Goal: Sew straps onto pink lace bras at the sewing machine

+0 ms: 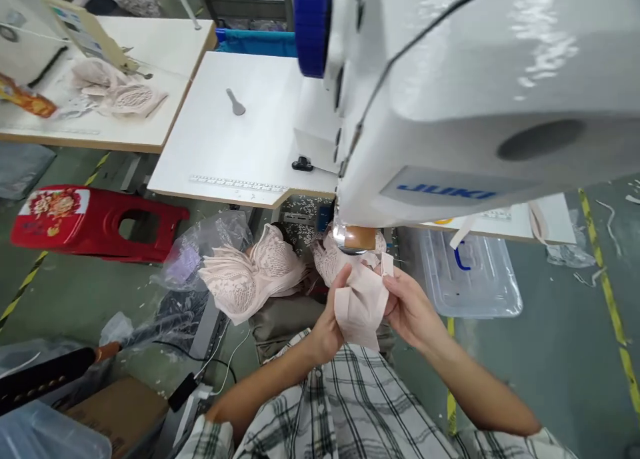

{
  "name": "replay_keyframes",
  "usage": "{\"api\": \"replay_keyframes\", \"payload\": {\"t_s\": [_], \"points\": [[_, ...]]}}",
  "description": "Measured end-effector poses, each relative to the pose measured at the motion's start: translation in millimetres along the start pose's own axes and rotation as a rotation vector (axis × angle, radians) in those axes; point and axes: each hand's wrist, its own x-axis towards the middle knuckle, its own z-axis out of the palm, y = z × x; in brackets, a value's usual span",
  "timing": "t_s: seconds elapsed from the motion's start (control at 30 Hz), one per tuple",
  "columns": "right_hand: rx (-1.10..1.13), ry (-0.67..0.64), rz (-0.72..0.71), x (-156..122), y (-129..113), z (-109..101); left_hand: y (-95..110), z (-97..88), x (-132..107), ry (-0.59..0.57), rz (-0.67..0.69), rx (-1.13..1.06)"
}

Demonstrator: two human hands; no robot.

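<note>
My left hand (331, 315) and my right hand (409, 304) both grip a small pale pink fabric piece (361, 305), held just below the head of a white JUKI sewing machine (450, 92). The left thumb presses on the cloth's left edge; the right fingers pinch its right edge near a short strap end (387, 263). More pink lace pieces (253, 275) lie bunched to the left, under the machine's front.
A white sewing table (235, 139) carries the machine; a grey tool (235, 103) lies on it. A second table (115, 125) with lace pieces stands far left. A red plastic stool (95, 222), a clear bin (470, 279) and plastic bags lie on the floor.
</note>
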Motion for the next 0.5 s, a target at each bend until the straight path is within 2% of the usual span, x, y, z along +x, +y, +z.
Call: {"api": "replay_keyframes", "payload": {"t_s": [0.1,0.13,0.17,0.23,0.3,0.33,0.4,0.5], "points": [[-0.183,0.002,-0.178,0.2,-18.2,-2.4,24.8,-14.8,-3.4,-0.077,0.467,0.300],[-0.296,0.031,-0.284,4.7,-24.1,-4.2,33.6,-19.8,-0.6,-0.076,0.590,0.449],[-0.420,0.083,-0.400,11.2,-29.1,-5.8,42.1,-24.0,4.1,-0.059,0.655,0.603],[-0.633,0.213,-0.590,28.1,-34.7,-7.8,56.6,-28.7,16.7,-0.020,0.660,0.889],[-0.683,0.320,-0.646,45.6,-34.3,-8.7,66.9,-29.8,29.7,0.019,0.564,1.106],[-0.628,0.325,-0.618,53.0,-32.5,-9.1,70.2,-29.8,34.9,0.039,0.509,1.182],[-0.431,0.244,-0.494,63.7,-28.6,-10.4,74.4,-30.0,41.8,0.047,0.444,1.300],[-0.202,0.129,-0.368,71.2,-28.8,-13.2,77.9,-31.2,44.8,0.031,0.461,1.424]]}}
